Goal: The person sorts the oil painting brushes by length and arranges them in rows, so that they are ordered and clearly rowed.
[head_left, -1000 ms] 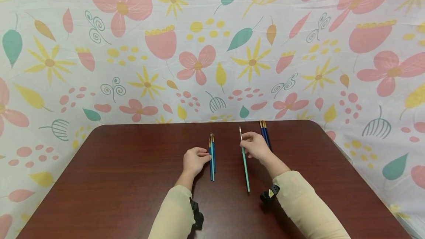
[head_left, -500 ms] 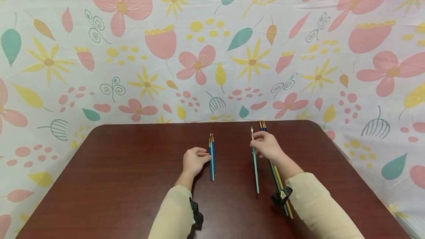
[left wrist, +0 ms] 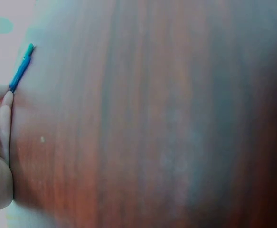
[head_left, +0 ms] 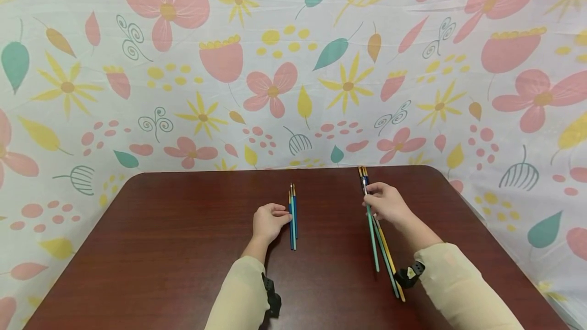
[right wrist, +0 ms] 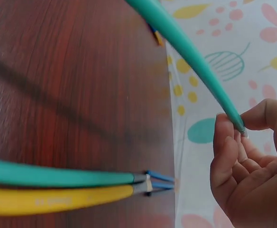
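Note:
In the head view my right hand [head_left: 387, 203] pinches a green paintbrush [head_left: 372, 241] near its metal collar, bristle end away from me. It hangs over and just left of a green paintbrush [head_left: 387, 258] and a yellow paintbrush [head_left: 391, 257], which lie side by side on the table. In the right wrist view the held brush slants above them, gripped between thumb and fingertips. My left hand [head_left: 269, 222] rests at the table's middle, its thumb and fingertips at the left side of a small bundle of blue and light-blue paintbrushes [head_left: 293, 223].
Several dark-blue paintbrushes [head_left: 363, 173] lie at the table's back edge, partly hidden by the right hand. A floral cloth [head_left: 275, 65] hangs behind the brown table [head_left: 183, 248]. A black wrist camera [head_left: 409, 274] sits on the right sleeve, near the yellow brush.
My right hand has moved right with the green paintbrush, bringing it over the group at the right. The green and yellow brushes lying there have come into view. My left hand has stayed put.

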Demonstrator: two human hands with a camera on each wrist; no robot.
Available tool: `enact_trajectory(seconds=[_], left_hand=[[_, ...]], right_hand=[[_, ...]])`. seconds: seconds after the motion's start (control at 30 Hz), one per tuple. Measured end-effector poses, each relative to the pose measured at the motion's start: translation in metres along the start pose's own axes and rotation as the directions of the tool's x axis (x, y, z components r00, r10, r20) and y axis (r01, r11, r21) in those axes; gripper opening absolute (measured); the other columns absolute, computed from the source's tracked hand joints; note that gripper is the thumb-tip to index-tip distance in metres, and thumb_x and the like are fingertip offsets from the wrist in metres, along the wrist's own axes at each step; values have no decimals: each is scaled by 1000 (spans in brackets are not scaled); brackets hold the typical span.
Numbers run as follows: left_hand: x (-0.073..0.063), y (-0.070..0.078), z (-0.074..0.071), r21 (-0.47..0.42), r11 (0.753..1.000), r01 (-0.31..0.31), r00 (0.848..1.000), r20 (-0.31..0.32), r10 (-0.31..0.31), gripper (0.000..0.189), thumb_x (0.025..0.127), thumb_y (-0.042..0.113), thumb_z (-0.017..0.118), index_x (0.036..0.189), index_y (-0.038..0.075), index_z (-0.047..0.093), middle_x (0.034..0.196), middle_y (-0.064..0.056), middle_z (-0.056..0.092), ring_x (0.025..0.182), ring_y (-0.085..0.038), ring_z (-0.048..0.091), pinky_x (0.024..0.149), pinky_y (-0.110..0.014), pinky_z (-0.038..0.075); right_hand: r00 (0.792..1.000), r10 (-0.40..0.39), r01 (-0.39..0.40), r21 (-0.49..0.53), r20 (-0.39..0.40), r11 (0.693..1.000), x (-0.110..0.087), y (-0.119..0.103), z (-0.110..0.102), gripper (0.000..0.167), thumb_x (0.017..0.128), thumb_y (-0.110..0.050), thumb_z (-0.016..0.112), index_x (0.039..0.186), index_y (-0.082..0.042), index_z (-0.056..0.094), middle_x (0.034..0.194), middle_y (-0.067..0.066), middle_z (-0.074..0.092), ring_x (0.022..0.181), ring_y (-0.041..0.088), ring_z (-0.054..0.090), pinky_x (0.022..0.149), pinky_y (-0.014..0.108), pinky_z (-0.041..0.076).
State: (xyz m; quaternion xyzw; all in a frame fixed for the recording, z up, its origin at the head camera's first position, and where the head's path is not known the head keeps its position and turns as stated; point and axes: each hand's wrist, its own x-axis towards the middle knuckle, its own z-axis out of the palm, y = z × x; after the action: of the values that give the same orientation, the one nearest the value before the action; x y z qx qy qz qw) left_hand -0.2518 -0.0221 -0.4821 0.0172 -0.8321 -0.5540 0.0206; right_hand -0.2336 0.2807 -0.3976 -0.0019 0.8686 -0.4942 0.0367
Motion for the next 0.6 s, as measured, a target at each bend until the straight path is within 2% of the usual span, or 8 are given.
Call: enact_trajectory(seconds=[0.2,0.3,0.6], left_hand=[[0,-1,1,4,1000,-6,1000,2,6,26,79,20,76,100,7,70,91,-6,74,84,-19,69,71,-32,55],[0,0,1,3,1000,-7,1000,1,7,26,79,20,76,100,7,70,91,-6,74,84,-19,69,71,-32,55],[-1,0,1,3,1000,-3,1000,6,3,26,79,19,76,101,7,69,91,-6,74,85,-19,69,72,-32,55]], right_hand=[[1000,-1,0,-39,-24,999,-4,7,-9,42,93,-13,48,129,8,42,89,18,68,61,16,60,53,30,50],[1000,0,-2,-65,-31,998,-6,11,-13,41,94,-14,48,129,7,42,92,21,68,62,16,60,53,31,51],[1000,20,-21,-88,-14,996,-15,21,-22,43,94,-15,50,129,8,43,91,16,69,63,13,58,53,32,51]])
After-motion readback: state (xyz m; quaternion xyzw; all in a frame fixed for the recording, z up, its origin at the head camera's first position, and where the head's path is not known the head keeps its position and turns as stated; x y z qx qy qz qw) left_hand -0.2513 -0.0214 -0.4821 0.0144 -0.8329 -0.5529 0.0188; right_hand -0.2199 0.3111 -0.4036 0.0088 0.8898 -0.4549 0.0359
